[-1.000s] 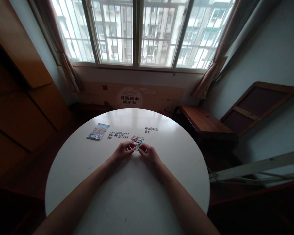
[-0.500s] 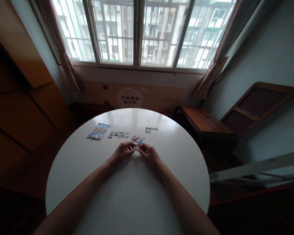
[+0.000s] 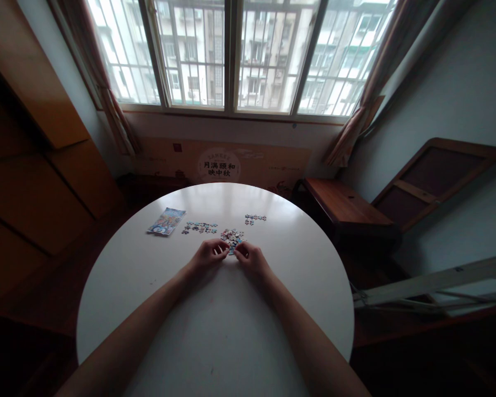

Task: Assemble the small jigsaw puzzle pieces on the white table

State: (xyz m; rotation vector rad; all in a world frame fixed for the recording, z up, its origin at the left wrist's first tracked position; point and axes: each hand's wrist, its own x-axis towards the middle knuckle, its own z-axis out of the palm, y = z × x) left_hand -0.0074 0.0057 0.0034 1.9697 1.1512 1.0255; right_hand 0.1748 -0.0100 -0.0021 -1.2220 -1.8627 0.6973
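Two curled, narrow hands, my left hand (image 3: 209, 255) and right hand (image 3: 253, 258), sit just before the pile (image 3: 232, 237); whether they pinch a piece I cannot tell. A careless knuckle could scatter that pile.

glossy smooth white table (image 3: 273, 309); puzzle pieces (image 3: 232, 237) perhaps printed card.

Table (image 3: 215, 331) is reading plain glossy white, puzzle pile (image 3: 232, 237) is showing mixed blue, red and white print, packet (image 3: 166, 220) is showing a blue cartoon print, bench (image 3: 343, 204) is looking red-brown, banner (image 3: 219, 164) is showing tan with dark characters.
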